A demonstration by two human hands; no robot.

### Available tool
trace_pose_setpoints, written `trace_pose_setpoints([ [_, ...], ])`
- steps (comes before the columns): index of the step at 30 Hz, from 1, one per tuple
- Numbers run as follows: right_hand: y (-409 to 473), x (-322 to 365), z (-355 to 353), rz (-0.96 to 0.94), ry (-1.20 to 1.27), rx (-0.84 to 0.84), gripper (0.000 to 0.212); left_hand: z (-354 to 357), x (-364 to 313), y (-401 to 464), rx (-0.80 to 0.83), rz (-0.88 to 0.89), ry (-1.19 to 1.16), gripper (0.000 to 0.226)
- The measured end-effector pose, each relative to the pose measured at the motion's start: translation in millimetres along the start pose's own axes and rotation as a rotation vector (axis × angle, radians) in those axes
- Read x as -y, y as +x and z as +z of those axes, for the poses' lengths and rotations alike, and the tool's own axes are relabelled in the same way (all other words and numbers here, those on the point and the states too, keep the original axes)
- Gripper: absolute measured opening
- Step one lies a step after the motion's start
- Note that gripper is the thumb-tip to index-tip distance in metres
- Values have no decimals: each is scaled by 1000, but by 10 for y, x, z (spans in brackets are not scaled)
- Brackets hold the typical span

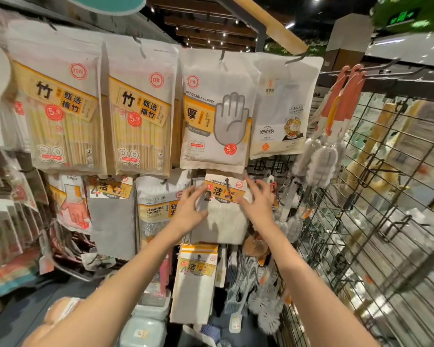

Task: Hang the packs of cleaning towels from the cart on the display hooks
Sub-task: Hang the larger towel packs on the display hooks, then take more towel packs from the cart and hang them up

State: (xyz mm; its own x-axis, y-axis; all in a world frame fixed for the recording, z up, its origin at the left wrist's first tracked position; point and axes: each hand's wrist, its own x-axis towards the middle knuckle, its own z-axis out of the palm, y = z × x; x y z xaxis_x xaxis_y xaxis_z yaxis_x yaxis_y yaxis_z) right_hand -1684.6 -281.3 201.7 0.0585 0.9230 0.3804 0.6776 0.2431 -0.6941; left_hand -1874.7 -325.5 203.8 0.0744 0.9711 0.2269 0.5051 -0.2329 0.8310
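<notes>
My two bare forearms lie nearest the camera, rising from the lower edge toward the display. The left hand [189, 211] rests on the left edge of a white-and-grey cleaning towels pack with an orange paper header [223, 209]; its fingers are nearly straight and spread, thumb toward the header, and I cannot tell whether any finger curls behind the pack. The right hand [257, 202] meets the pack's right edge, fingers long and splayed, fingertips [249, 182] touching the header's upper right corner. The pack sits between both hands, upright, its top just under a white disposable gloves pouch printed with a grey hand [216, 121]. Whether the pack's hole is on a hook is hidden. Left of the left hand hang a white cleaning sponge pouch [161, 209] and a plain grey cloth pack [112, 221]. Below both hands hangs a grey towel pack with a yellow header [194, 289]. Right of the right hand stands a black wire grid panel [376, 221] bearing white bottle brushes with orange handles [323, 156]. Above left hang two bamboo chopstick pouches [60, 116].
</notes>
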Motion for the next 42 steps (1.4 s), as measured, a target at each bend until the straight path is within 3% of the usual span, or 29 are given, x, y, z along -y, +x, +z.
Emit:
trace_pose_setpoints([
  [4,-363,68,-74,-38,76,-45,50,-42,-24,-313,-149,100,12,57],
  [7,-773,69,-32,-24,116,17,49,-11,52,-699,-224,155,26,55],
  [11,-1417,-7,107,-110,116,80,49,303,264,-1380,-206,140,79,56],
  [17,-2387,-147,436,-141,-160,304,60,572,713,-2390,-114,-37,176,58],
  [29,-3334,-35,977,-332,-283,638,72,325,1111,-3371,-153,-289,463,82],
  [36,-3695,312,1408,-481,-248,851,72,-12,1285,-4071,-318,-508,559,85],
  [42,-4069,731,1659,-645,-230,927,72,-291,1399,-4630,-468,-680,561,83],
])
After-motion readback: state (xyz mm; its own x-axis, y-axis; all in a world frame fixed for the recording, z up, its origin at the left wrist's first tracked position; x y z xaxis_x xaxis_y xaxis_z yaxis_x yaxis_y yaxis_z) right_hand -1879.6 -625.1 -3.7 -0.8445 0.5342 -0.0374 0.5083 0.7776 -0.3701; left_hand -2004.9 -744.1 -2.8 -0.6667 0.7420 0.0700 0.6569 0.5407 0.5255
